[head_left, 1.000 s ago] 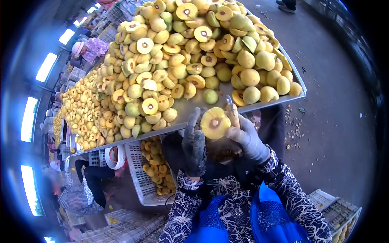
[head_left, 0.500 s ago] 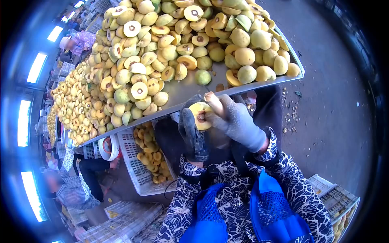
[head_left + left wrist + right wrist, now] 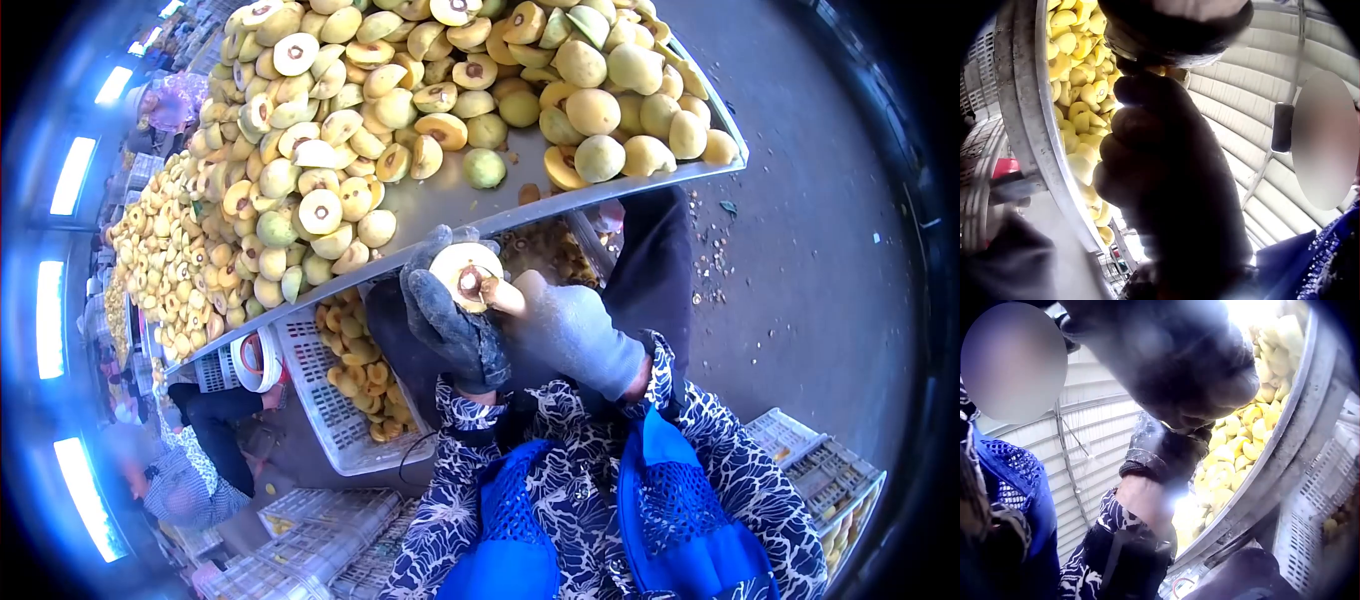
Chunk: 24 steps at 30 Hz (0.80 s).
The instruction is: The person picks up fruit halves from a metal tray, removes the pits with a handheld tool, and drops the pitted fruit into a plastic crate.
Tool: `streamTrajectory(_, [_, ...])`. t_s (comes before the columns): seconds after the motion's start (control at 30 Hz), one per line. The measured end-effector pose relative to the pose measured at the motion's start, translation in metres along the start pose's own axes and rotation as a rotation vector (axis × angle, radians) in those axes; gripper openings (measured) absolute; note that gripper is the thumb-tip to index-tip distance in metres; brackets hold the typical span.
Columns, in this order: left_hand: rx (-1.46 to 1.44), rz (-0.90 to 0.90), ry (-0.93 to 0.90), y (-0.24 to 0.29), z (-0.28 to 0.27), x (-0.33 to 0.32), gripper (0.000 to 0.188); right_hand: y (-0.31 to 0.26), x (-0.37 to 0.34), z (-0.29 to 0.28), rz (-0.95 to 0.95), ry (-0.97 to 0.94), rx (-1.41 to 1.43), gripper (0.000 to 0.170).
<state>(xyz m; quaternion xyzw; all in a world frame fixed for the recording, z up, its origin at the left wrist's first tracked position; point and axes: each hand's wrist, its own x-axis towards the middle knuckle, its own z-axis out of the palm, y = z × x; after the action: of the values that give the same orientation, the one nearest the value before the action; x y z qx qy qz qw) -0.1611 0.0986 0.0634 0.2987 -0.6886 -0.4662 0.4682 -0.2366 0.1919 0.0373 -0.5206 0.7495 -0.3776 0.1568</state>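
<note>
Half a yellow peach [image 3: 450, 262], cut face up with a brown-edged pit hollow, rests in my left hand [image 3: 450, 325], which wears a dark, stained glove. Its fingers curl around the fruit from behind and the side. My right hand [image 3: 580, 335], in a grey glove, grips a short tool by its light wooden handle [image 3: 507, 297]. The tool's tip end lies at the pit hollow. In the right wrist view the left hand [image 3: 1163, 447] is partly covered by the right hand [image 3: 1172, 369], and the peach is hidden there.
A metal-edged table [image 3: 420, 250] in front bears a large heap of halved and whole peaches [image 3: 330, 130]. Below its edge stands a white crate [image 3: 330, 430] with peach halves. A white bucket [image 3: 257, 360] and another person [image 3: 195, 480] are at left; stacked crates [image 3: 820, 470] stand at lower right.
The tool has swung from upright beside the peach to pointing into its pit hollow. Both hands shift left in view, and the head view has moved too.
</note>
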Motion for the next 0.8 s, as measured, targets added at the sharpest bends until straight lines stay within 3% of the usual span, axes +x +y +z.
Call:
streamTrajectory(0.03, [-0.148, -0.1, 0.04, 0.008, 0.004, 0.0, 0.052, 0.001, 0.0, 0.0, 0.001, -0.006, -0.008, 0.029])
streamTrajectory(0.1, [0.124, 0.093, 0.033, 0.003, 0.002, 0.001, 0.052, 0.0, 0.001, -0.001, 0.005, -0.016, -0.02, 0.029])
streamTrajectory(0.2, [0.185, 0.139, 0.024, 0.0, -0.001, 0.002, 0.053, -0.005, 0.001, 0.001, 0.026, 0.044, 0.038, 0.029])
streamTrajectory(0.27, [-0.045, -0.029, 0.052, 0.011, 0.006, -0.002, 0.053, -0.006, 0.0, 0.002, 0.038, 0.058, 0.062, 0.029])
streamTrajectory(0.3, [-0.03, -0.019, 0.073, 0.016, 0.009, -0.003, 0.053, -0.007, -0.001, 0.003, 0.047, 0.063, 0.077, 0.029])
streamTrajectory(0.43, [0.094, 0.126, 0.073, 0.002, 0.005, -0.003, 0.052, -0.007, -0.001, -0.005, 0.086, 0.005, 0.217, 0.028])
streamTrajectory(0.53, [0.313, 0.218, -0.028, 0.003, -0.004, 0.002, 0.044, -0.008, -0.002, -0.003, 0.066, 0.093, 0.189, 0.028])
streamTrajectory(0.63, [0.344, 0.278, -0.057, -0.005, -0.01, 0.006, 0.041, -0.009, -0.001, -0.003, 0.088, 0.051, 0.323, 0.025])
streamTrajectory(0.7, [0.192, 0.217, -0.018, -0.009, -0.005, 0.005, 0.041, -0.008, -0.001, -0.004, 0.118, 0.014, 0.387, 0.024])
streamTrajectory(0.8, [0.463, 0.326, -0.049, 0.002, -0.001, 0.01, 0.044, -0.008, 0.0, -0.001, 0.165, 0.025, 0.313, 0.024])
